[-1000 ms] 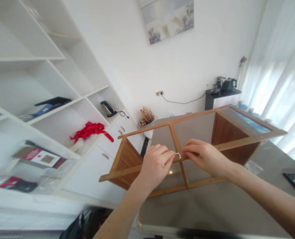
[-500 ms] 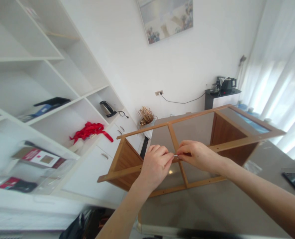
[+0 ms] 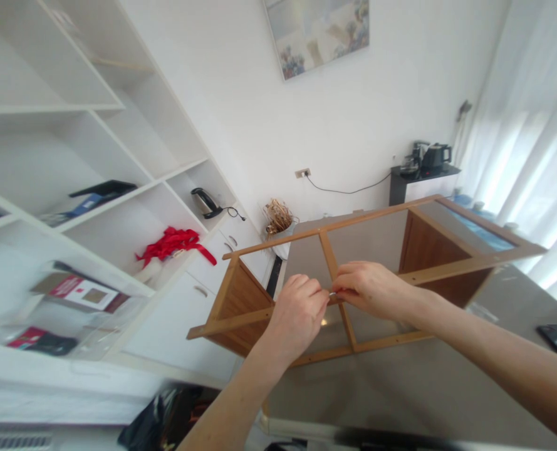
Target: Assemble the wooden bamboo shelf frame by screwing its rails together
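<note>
Two grips: our left hand and right hand pinch a metal rod closed-fingered, likely steadying it near the wooden frame.

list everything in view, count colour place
table: 1, grey, centre
wooden frame: 1, brown, on table
metal piece: 1, silver, centre
shelving: 1, white, left
kettle: 1, black-silver, shelving
cloth heap: 1, red, shelving
carton: 1, red-white, shelving
dried plant: 1, tan, back
picture: 1, multicoloured, wall
outlet: 1, beige, wall
cabinet: 1, black-white, right
jug: 1, black, cabinet
curtain: 1, white, right
left grip: 1, bare, centre
right grip: 1, bare, centre
</note>
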Demonstrator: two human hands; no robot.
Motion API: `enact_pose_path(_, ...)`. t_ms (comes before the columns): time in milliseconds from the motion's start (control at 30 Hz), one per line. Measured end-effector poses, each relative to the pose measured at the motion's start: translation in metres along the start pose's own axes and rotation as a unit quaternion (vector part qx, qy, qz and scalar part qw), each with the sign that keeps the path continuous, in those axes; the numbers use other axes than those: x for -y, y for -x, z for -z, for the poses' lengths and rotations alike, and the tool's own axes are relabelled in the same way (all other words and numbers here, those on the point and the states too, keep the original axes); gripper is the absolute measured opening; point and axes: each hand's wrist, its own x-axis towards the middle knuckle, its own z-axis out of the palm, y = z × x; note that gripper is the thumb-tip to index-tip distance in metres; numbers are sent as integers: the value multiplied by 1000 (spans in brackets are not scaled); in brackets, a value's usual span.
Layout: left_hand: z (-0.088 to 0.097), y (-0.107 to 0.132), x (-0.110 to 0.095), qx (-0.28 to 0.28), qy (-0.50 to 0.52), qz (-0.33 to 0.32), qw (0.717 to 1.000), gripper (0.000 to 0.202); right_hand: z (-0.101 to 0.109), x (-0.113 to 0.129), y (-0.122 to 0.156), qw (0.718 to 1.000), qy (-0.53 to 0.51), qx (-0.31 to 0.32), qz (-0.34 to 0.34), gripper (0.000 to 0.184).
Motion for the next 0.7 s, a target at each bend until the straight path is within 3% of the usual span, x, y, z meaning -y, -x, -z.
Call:
enact_pose_path(333,2,2,-5,16,-5,20,1000,27,0,-6,-1,997,-6,3,74,29)
enact_pose_path(700,8,-5,0,86,7,15,996,28,4,-3,-1,998,31,28,55,28)
